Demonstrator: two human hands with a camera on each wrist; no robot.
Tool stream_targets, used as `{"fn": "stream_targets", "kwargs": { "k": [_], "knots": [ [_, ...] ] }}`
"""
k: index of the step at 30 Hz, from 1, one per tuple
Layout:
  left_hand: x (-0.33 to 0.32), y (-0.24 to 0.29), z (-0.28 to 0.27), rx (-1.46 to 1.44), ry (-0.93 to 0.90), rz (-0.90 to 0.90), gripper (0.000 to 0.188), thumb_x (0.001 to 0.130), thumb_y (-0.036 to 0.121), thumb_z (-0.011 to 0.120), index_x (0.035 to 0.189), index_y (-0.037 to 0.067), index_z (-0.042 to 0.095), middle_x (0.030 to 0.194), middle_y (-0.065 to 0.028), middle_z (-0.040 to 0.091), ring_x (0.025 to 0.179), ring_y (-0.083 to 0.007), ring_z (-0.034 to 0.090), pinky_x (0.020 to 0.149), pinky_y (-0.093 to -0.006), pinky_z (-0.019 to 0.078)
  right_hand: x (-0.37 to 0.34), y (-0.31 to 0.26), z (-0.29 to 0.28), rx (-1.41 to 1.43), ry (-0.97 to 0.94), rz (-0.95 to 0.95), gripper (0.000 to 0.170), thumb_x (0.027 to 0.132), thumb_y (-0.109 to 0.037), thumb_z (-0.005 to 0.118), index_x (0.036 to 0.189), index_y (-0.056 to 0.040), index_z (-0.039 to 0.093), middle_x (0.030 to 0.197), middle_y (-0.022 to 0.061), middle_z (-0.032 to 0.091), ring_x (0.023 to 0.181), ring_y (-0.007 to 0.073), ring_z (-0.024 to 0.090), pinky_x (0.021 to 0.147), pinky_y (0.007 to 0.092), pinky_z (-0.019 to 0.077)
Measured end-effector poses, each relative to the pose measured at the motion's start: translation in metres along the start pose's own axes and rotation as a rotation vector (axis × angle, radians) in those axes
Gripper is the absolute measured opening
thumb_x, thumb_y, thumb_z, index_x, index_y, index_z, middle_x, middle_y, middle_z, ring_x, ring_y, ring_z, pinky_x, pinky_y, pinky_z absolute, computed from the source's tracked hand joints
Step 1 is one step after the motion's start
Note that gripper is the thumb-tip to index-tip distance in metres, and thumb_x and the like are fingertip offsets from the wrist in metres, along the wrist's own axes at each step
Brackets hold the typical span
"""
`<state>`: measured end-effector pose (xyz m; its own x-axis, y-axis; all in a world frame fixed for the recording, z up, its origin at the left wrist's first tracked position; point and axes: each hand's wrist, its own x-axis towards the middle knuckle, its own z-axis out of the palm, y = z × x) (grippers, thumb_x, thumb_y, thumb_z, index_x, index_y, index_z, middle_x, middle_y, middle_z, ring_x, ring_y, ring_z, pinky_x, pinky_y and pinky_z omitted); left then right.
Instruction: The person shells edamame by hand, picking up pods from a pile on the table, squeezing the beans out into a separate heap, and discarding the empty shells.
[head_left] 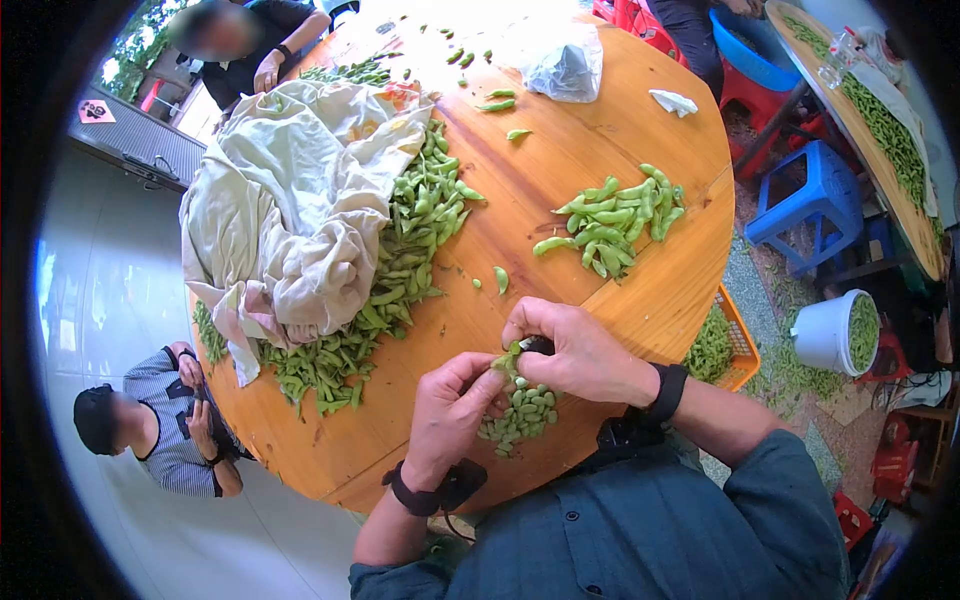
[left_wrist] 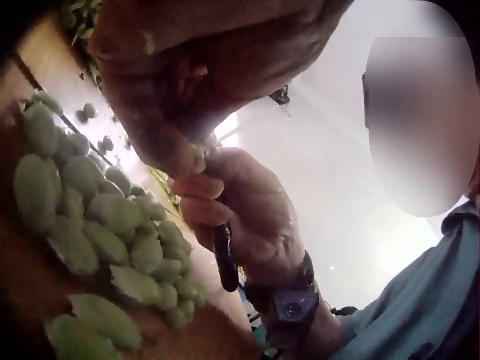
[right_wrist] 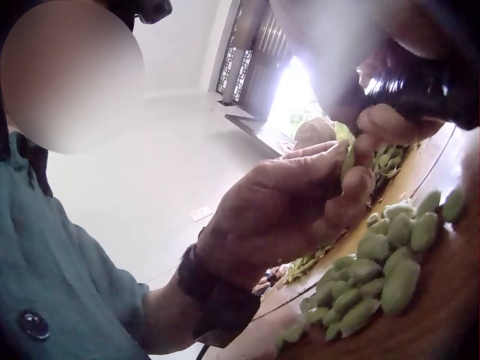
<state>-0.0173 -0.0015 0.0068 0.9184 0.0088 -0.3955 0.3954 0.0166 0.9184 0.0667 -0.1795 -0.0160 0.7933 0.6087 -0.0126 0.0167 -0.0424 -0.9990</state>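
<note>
My left hand (head_left: 452,412) pinches a green soybean pod (head_left: 511,358) between thumb and fingers, low over the near side of the round table. Close against it, my right hand (head_left: 578,352) grips a black-handled tool (head_left: 538,345). In the left wrist view the dark handle (left_wrist: 225,251) sticks out below the right fingers; its working end is hidden by the hands. The pod (right_wrist: 348,161) shows at the left fingertips in the right wrist view. Just beneath both hands lies a heap of shelled green beans (head_left: 520,412) on the wood.
Several whole pods (head_left: 625,215) lie in a pile at the right. A larger pod heap (head_left: 400,260) sits left, partly under a pale cloth (head_left: 300,200). A plastic bag (head_left: 565,70) is at the back. Beside the table stand an orange basket (head_left: 738,340) and blue stool (head_left: 812,200). Two people are beyond.
</note>
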Motion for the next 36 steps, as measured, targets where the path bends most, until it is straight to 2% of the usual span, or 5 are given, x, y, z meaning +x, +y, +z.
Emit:
{"fn": "stream_targets", "kwargs": {
  "k": [11, 19, 24, 30, 36],
  "knots": [
    [0.004, -0.002, 0.004, 0.102, 0.086, 0.06, 0.016, 0.092, 0.001, 0.052, 0.101, -0.002, 0.065, 0.082, -0.0005, 0.065, 0.071, -0.0061, 0.061, 0.064, -0.0225, 0.053, -0.007, -0.01, 0.007, -0.237, -0.018, -0.238, 0.014, 0.08, -0.003, 0.062, 0.093, -0.0008, 0.06, 0.08, 0.0218, 0.065, 0.077, 0.0398, 0.067, 0.068, 0.0444, 0.0539],
    [-0.001, -0.006, 0.008, 0.18, 0.189, 0.042, 0.016, 0.091, -0.001, 0.054, 0.101, -0.002, 0.066, 0.088, -0.0035, 0.069, 0.077, -0.0095, 0.064, 0.068, -0.026, 0.0536, -0.005, -0.014, -0.012, -0.308, 0.092, -0.185, 0.013, 0.08, -0.004, 0.061, 0.093, -0.0007, 0.059, 0.078, 0.0211, 0.064, 0.077, 0.0405, 0.066, 0.069, 0.0457, 0.0533],
    [0.001, -0.001, 0.005, 0.863, 0.199, 0.623, 0.011, 0.087, 0.001, 0.065, 0.098, -0.002, 0.065, 0.084, -0.0131, 0.067, 0.076, -0.025, 0.068, 0.07, -0.0329, 0.0535, 0.008, -0.007, -0.063, -0.702, 0.294, -0.179, 0.014, 0.083, -0.004, 0.058, 0.096, -0.0022, 0.06, 0.083, 0.0211, 0.065, 0.08, 0.0391, 0.066, 0.069, 0.0472, 0.0524],
    [0.033, 0.016, 0.0, 0.906, 0.244, 0.549, 0.019, 0.085, 0.005, 0.067, 0.104, 0.0, 0.064, 0.092, -0.0152, 0.064, 0.076, -0.0301, 0.066, 0.068, -0.0365, 0.0522, 0.012, -0.02, -0.09, -1.084, 0.538, -0.226, 0.022, 0.084, -0.005, 0.057, 0.106, -0.0017, 0.057, 0.09, 0.0173, 0.065, 0.083, 0.0375, 0.065, 0.07, 0.0465, 0.0537],
    [0.078, 0.018, -0.007, 1.01, 0.279, 0.636, 0.016, 0.085, 0.006, 0.067, 0.099, 0.0, 0.064, 0.093, -0.0162, 0.06, 0.082, -0.0332, 0.064, 0.073, -0.0401, 0.0518, 0.016, -0.003, -0.049, -0.856, 0.283, -0.365, 0.023, 0.084, -0.002, 0.056, 0.107, -0.0007, 0.056, 0.086, 0.0176, 0.062, 0.082, 0.0383, 0.064, 0.072, 0.0463, 0.0531]
  ]
}}
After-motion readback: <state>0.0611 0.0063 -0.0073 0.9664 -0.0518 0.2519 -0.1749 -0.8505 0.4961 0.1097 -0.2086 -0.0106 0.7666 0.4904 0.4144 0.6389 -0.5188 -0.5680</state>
